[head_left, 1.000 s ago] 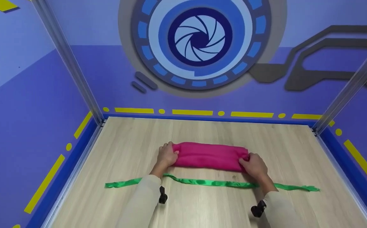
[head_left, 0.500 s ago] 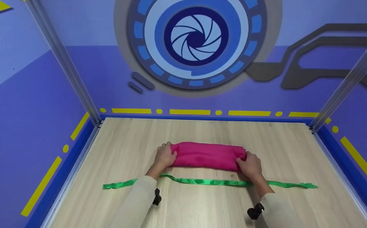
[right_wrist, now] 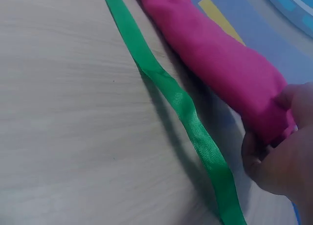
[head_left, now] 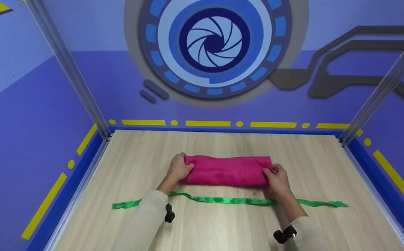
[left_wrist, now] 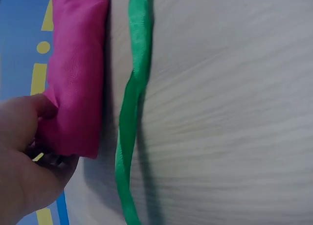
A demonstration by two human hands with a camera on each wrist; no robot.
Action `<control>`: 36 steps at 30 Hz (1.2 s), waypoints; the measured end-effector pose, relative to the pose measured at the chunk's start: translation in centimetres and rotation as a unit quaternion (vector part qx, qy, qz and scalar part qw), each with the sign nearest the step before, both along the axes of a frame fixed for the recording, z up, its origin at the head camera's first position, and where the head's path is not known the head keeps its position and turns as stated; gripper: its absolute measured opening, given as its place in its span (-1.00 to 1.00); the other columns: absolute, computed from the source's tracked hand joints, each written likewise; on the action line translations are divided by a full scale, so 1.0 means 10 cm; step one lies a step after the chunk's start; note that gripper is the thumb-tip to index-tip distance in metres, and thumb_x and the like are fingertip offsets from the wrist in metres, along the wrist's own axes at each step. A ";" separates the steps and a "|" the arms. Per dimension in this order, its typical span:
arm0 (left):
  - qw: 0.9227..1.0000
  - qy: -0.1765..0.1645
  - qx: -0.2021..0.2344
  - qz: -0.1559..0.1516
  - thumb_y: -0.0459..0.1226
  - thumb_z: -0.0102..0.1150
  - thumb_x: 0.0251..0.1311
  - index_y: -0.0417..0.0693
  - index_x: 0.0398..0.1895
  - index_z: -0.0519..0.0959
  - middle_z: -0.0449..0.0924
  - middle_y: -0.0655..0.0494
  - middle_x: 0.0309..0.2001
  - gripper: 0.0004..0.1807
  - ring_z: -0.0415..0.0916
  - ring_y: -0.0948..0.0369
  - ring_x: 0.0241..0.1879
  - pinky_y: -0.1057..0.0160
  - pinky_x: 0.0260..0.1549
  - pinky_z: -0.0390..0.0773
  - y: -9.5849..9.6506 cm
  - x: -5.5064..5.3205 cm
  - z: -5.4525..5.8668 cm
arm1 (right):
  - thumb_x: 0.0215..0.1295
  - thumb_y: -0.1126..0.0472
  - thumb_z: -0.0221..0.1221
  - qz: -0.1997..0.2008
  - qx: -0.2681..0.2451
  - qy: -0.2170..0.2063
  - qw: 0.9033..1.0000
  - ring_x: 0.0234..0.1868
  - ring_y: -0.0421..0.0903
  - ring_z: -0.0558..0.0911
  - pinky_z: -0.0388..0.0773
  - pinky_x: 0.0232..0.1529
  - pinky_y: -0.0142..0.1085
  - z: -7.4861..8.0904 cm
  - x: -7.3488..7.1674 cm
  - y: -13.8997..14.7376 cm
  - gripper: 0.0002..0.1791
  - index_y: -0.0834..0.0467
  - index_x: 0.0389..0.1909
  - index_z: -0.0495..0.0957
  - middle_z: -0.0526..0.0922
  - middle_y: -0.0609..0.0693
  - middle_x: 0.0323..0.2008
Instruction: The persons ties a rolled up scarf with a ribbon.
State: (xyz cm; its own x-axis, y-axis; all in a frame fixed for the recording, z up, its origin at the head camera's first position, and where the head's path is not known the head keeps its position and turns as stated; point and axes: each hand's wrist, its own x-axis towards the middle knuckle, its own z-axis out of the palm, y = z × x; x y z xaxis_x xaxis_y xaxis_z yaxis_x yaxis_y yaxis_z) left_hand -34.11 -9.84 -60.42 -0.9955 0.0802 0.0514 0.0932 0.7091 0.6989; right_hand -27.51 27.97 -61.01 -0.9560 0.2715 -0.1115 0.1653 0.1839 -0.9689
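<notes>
Head view first: how do the two hands stand?

Well apart, one at each end of a flattened roll of bright pink cloth (head_left: 228, 170). The left hand (head_left: 178, 168) grips the left end, its thumb on the near face, and the right hand (head_left: 278, 178) pinches the right end.

And where is that roll?

Crosswise over the middle of a pale wood-grain tabletop (head_left: 223, 228). Whether its underside touches the wood, I cannot tell.

What lies nearer the person?

A long, narrow, glossy green ribbon (head_left: 230, 200), also crosswise, its ends running out past both ends of the roll. Wood shows between the two. Both forearms pass over it, their beige sleeves (head_left: 141, 223) each bearing a small black device (head_left: 169, 213).

Do the wrist views agree?

Yes. From the left wrist, digits curl round the cloth's end beside the twisting ribbon; from the right, the other end is held likewise, and the ribbon casts a shadow.
</notes>
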 end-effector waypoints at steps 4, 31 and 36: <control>0.999 -0.025 0.036 -0.008 -0.29 0.33 0.34 -0.20 0.06 0.61 0.63 -0.09 -0.08 -0.72 0.56 0.03 -0.07 0.02 -0.01 0.58 -0.04 0.02 0.10 | 0.54 0.28 0.22 -0.019 -0.058 0.019 0.998 -0.18 -0.25 0.62 0.59 -0.18 -0.44 0.00 -0.02 0.02 -0.71 0.37 0.07 0.42 0.67 0.08 -0.11; 0.953 -0.145 0.210 -0.162 -0.30 0.22 0.33 -0.12 -0.23 0.39 0.42 0.07 -0.26 -0.82 0.46 0.22 -0.34 0.27 -0.42 0.50 -0.01 0.74 0.40 | 0.55 0.25 0.23 -0.029 -0.210 -0.025 0.977 -0.22 -0.20 0.65 0.65 -0.19 -0.32 0.47 -0.13 0.21 -0.61 0.30 0.26 0.40 0.65 -0.08 -0.18; 0.952 -0.154 0.202 -0.169 -0.33 0.21 0.25 -0.09 -0.28 0.33 0.34 0.13 -0.33 -0.79 0.32 0.26 -0.41 0.31 -0.46 0.32 0.02 0.90 0.37 | 0.51 0.26 0.27 -0.029 -0.206 -0.022 0.978 -0.31 -0.21 0.66 0.65 -0.28 -0.33 0.58 -0.15 0.16 -0.61 0.32 0.22 0.42 0.64 -0.07 -0.24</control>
